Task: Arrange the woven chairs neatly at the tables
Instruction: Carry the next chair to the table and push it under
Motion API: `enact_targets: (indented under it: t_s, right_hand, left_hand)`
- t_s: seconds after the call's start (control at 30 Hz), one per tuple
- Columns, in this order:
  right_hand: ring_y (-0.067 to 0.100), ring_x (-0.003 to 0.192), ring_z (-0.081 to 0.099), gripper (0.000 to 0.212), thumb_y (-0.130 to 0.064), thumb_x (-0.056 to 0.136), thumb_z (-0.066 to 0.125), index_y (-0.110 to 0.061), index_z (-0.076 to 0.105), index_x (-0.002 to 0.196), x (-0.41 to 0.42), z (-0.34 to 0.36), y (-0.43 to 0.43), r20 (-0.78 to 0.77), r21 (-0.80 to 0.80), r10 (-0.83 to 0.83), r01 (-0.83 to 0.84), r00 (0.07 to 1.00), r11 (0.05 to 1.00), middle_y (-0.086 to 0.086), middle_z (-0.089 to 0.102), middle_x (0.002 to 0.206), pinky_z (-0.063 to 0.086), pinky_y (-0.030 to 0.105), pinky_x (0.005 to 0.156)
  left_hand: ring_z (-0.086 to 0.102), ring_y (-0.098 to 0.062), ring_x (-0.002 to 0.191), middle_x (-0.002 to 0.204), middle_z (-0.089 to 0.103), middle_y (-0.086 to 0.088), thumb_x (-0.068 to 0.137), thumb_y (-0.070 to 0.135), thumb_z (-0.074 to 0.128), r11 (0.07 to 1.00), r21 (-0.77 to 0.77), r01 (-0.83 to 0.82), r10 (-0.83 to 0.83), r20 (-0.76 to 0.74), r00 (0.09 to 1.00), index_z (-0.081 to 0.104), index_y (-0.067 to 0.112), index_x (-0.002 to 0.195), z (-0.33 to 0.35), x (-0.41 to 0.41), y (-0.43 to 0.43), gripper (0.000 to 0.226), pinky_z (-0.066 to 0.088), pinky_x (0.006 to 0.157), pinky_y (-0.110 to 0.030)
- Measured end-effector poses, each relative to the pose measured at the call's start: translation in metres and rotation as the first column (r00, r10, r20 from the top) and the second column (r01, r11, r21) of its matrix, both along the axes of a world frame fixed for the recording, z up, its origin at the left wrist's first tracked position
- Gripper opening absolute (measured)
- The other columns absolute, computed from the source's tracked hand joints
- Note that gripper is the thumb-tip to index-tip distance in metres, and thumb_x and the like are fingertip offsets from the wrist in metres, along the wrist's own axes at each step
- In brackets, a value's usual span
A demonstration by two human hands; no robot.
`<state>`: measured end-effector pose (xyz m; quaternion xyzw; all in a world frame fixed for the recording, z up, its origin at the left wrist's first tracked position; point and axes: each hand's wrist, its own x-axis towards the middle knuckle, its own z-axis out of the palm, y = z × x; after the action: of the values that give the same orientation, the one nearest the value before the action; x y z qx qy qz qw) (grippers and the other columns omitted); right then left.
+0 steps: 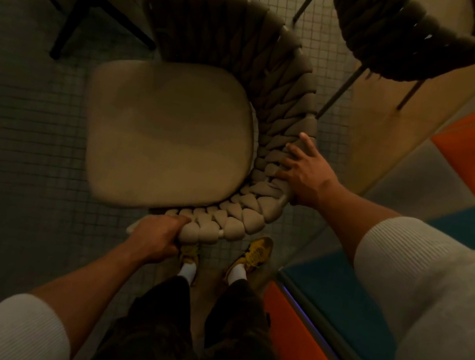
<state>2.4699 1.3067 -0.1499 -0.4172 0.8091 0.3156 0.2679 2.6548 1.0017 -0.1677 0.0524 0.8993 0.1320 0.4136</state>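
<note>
Chair (171, 133) with the woven back is standing on the tiled floor (17, 125) right in front of my feet. I am curling my left hand (156, 237) around the near end of its braided rim, and my right hand (304, 172) is lying flat, fingers spread, farther along it. A second woven chair (414, 36) is showing at upper right.

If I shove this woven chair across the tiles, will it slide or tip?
The chair probably slides more than tips: both hands hold its woven back. That thick weave looks soft, so it may give slightly. The loose-looking cushion could shift.
</note>
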Motion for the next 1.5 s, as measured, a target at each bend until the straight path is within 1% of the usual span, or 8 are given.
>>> enact_targets:
  t_s: [0.2,0.47,0.77,0.93,1.1,1.23,1.4,1.5]
  right_hand:
    - [0.035,0.160,0.010,0.080,-0.075,0.086,0.058,-0.043,0.039,0.157,0.029,-0.002,-0.020,0.014,-0.029,-0.130,0.130,0.991,0.991,0.001,0.034,0.167,-0.011,0.067,0.124]
    - [0.036,0.159,0.013,0.073,-0.064,0.089,0.060,-0.037,0.044,0.155,0.062,-0.003,-0.062,0.055,-0.095,-0.334,0.338,0.941,0.936,0.004,0.038,0.164,-0.009,0.066,0.124]
    - [0.040,0.155,0.023,0.083,-0.068,0.076,0.072,-0.030,0.053,0.146,0.086,-0.007,-0.107,0.057,-0.181,-0.447,0.449,0.893,0.875,0.006,0.052,0.152,-0.012,0.067,0.122]
    - [0.043,0.151,0.029,0.072,-0.066,0.080,0.069,-0.030,0.057,0.142,0.093,-0.006,-0.136,0.076,-0.238,-0.453,0.457,0.888,0.857,0.007,0.056,0.147,-0.007,0.067,0.123]
    - [0.039,0.142,0.041,0.071,-0.063,0.081,0.070,-0.026,0.057,0.140,0.092,-0.007,-0.150,0.101,-0.286,-0.456,0.465,0.884,0.838,0.007,0.060,0.139,-0.004,0.066,0.125]
    - [0.037,0.140,0.044,0.068,-0.058,0.084,0.068,-0.025,0.056,0.142,0.084,-0.007,-0.139,0.175,-0.304,-0.375,0.413,0.910,0.859,0.010,0.057,0.141,0.002,0.066,0.126]
    - [0.032,0.126,0.056,0.054,-0.045,0.093,0.060,-0.023,0.057,0.142,0.065,0.004,-0.115,0.263,-0.407,-0.209,0.305,0.942,0.861,0.006,0.063,0.135,0.023,0.055,0.122]
    - [0.027,0.117,0.062,0.042,-0.041,0.094,0.061,-0.026,0.065,0.133,0.052,0.018,-0.102,0.297,-0.490,-0.144,0.280,0.944,0.826,0.001,0.068,0.128,0.042,0.047,0.108]
  left_hand:
    - [0.063,-0.029,0.120,0.136,0.064,-0.004,0.084,0.023,0.065,0.994,-0.053,0.091,-0.089,0.034,0.995,0.052,0.031,0.144,0.014,-0.014,-0.033,0.062,0.051,0.091,-0.037]
    - [0.060,-0.023,0.123,0.140,0.060,0.000,0.080,0.025,0.070,0.974,-0.143,0.176,-0.166,0.079,0.983,0.045,0.038,0.151,0.018,-0.042,-0.092,0.076,0.048,0.092,-0.035]
    - [0.061,-0.019,0.126,0.144,0.058,0.009,0.075,0.030,0.076,0.955,-0.195,0.225,-0.230,-0.007,0.973,0.052,0.050,0.142,0.013,-0.074,-0.158,0.073,0.051,0.089,-0.033]
    - [0.070,-0.022,0.109,0.132,0.068,0.011,0.071,0.034,0.078,0.951,-0.194,0.242,-0.275,-0.162,0.948,0.066,0.053,0.123,0.007,-0.088,-0.203,0.057,0.057,0.085,-0.039]
    - [0.062,-0.018,0.125,0.139,0.063,0.011,0.075,0.029,0.072,0.887,-0.374,0.272,-0.353,-0.169,0.920,0.065,0.049,0.127,0.009,-0.092,-0.204,0.056,0.039,0.111,-0.048]
    - [0.050,-0.025,0.136,0.151,0.052,0.003,0.077,0.031,0.075,0.837,-0.464,0.292,-0.365,-0.075,0.928,0.055,0.035,0.142,0.017,-0.086,-0.190,0.068,0.024,0.119,-0.046]
    - [0.044,-0.029,0.139,0.149,0.053,-0.003,0.071,0.042,0.074,0.851,-0.452,0.267,-0.338,-0.083,0.937,0.051,0.025,0.142,0.018,-0.074,-0.168,0.077,0.033,0.115,-0.048]
    - [0.047,-0.032,0.135,0.144,0.057,-0.004,0.072,0.052,0.072,0.916,-0.329,0.230,-0.288,-0.141,0.947,0.054,0.027,0.140,0.023,-0.062,-0.129,0.074,0.033,0.114,-0.051]
